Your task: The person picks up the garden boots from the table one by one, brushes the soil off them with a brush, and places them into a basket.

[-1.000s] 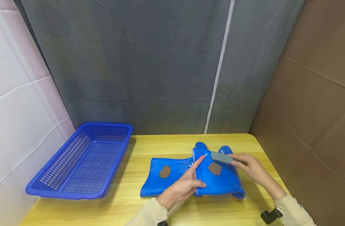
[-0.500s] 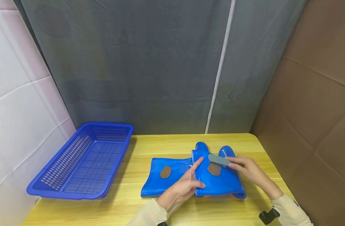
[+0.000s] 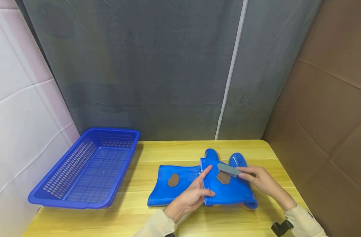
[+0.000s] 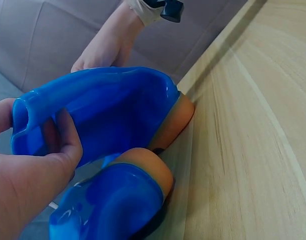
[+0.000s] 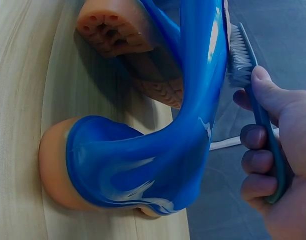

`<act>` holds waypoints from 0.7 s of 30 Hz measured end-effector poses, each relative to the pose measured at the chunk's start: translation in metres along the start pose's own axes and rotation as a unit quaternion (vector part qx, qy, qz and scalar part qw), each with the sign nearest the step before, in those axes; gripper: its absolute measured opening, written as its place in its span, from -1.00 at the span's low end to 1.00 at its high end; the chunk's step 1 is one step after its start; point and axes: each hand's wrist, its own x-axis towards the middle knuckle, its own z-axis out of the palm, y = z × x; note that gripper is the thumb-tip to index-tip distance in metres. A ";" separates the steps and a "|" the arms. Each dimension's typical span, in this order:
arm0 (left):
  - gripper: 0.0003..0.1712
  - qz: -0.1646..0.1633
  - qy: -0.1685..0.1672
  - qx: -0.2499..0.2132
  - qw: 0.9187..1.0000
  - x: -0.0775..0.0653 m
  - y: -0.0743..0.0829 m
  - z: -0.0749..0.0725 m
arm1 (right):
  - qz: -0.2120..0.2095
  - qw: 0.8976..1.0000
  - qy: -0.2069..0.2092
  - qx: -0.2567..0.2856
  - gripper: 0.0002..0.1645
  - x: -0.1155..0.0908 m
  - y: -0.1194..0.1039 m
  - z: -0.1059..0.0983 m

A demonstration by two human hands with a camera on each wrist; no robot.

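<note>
Two blue rain boots with orange soles are on the table. My left hand (image 3: 192, 196) grips the shaft edge of the right-hand boot (image 3: 232, 194), thumb and fingers curled over its open rim. This boot carries a brown patch (image 3: 223, 178) on its shaft. Between the fingers of my right hand (image 3: 264, 181) is the handle of a grey-green scrub brush (image 3: 228, 169). In the right wrist view its pale bristles (image 5: 239, 57) lie against the shaft at the patch's edge. The other boot (image 3: 159, 192) lies to the left, with a brown patch (image 3: 173, 180) too.
A blue plastic basket (image 3: 112, 189) with perforated walls stands at the table's left. Yellow wood-grain tabletop (image 3: 156, 151) surrounds the boots. A grey curtain (image 3: 156, 72) hangs behind, and a brown panel (image 3: 325, 108) rises at the right.
The brush has shifted slightly left and down, from above the brown patch onto its upper edge. My left hand keeps its grip on the boot, nearly still.
</note>
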 end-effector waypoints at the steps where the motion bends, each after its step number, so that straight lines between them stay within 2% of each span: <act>1: 0.07 0.000 0.001 0.000 1.000 0.000 0.000 0.000 | -0.001 1.000 0.000 0.001 -0.48 0.000 0.000 0.000; 8: 0.06 0.002 0.001 -0.012 1.000 -0.001 0.001 0.000 | -0.022 1.000 -0.009 0.009 -0.52 -0.003 0.001 0.001; 21: 0.05 0.000 -0.002 -0.018 1.000 -0.001 0.001 -0.002 | -0.036 0.999 -0.019 -0.020 -0.53 -0.012 -0.004 0.000</act>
